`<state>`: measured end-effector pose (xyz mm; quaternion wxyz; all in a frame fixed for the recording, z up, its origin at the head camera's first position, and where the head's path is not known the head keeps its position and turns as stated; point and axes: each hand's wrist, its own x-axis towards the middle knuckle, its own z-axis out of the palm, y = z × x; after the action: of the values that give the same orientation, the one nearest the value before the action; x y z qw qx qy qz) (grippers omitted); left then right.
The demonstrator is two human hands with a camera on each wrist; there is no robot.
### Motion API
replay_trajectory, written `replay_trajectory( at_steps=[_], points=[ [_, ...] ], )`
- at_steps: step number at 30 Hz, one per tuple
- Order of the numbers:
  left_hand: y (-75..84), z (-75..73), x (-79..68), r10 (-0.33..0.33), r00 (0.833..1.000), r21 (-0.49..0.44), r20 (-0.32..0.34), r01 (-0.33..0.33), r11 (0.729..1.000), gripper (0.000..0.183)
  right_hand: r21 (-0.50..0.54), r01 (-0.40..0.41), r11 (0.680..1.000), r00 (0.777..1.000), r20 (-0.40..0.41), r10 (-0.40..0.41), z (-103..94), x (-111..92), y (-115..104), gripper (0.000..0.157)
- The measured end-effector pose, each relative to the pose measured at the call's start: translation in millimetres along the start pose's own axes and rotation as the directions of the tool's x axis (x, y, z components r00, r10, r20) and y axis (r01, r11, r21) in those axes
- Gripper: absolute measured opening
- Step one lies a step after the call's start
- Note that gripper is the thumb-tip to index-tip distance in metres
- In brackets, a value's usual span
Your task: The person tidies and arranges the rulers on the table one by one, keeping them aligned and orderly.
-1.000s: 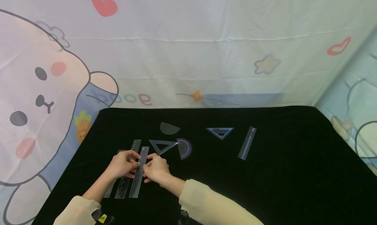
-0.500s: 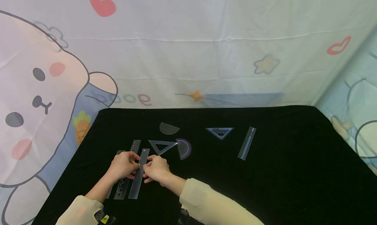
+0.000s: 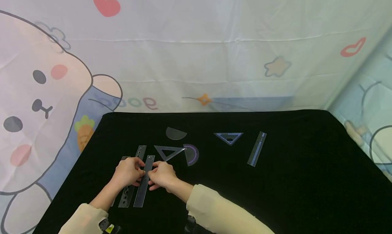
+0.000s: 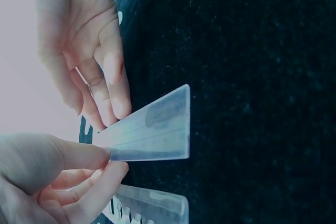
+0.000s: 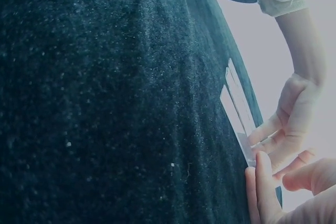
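Observation:
A clear plain ruler [image 3: 141,192] lies slanted on the black cloth between my two hands. My left hand [image 3: 126,172] holds its left edge with thumb and index finger. At the opposite edge my right hand [image 3: 163,175] holds it, the thumb lapping slightly over the plastic. The left wrist view shows the near end of this ruler [image 4: 157,129] sticking out past the fingers. Just left lies a clear ruler with holes [image 3: 126,198], partly under the left hand. Another clear strip [image 3: 124,157] is mostly hidden behind that hand.
Beyond the hands lie a clear set square [image 3: 165,148], a protractor with a purple arc [image 3: 191,155] and a plain half-round piece [image 3: 176,134]. Farther right are a blue-marked set square [image 3: 229,138] and a blue-marked ruler [image 3: 257,149]. A printed curtain [image 3: 214,57] hangs behind.
The plain ruler has shifted slightly toward me and looks darker, with less glare. Both hands stay at its edges almost in place.

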<state>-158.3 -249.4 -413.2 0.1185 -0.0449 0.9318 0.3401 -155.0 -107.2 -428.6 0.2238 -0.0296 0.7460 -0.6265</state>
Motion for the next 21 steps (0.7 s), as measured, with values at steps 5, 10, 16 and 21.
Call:
replay_trajectory(
  at_steps=[5,10,16,21],
  points=[
    [-0.5,1.0,-0.1,0.005,1.0,0.005,-0.014,-0.005,1.0,0.022,0.011,-0.007,1.0,1.0,0.004,0.007,-0.3,0.2,-0.5,0.04],
    [-0.5,0.8,-0.7,-0.004,1.0,0.005,-0.015,0.004,1.0,0.023,0.014,-0.01,1.0,1.0,0.01,0.01,-0.8,-0.2,-0.8,0.04],
    [0.3,-0.2,-2.0,0.002,1.0,0.007,-0.02,-0.002,1.0,0.023,0.009,-0.012,1.0,1.0,0.016,0.011,-1.5,1.2,0.2,0.039],
    [0.5,-0.6,-2.6,0.001,1.0,0.014,-0.014,0.0,1.0,0.023,0.008,-0.014,1.0,1.0,0.026,0.014,-2.1,2.0,0.5,0.039]
  ],
)
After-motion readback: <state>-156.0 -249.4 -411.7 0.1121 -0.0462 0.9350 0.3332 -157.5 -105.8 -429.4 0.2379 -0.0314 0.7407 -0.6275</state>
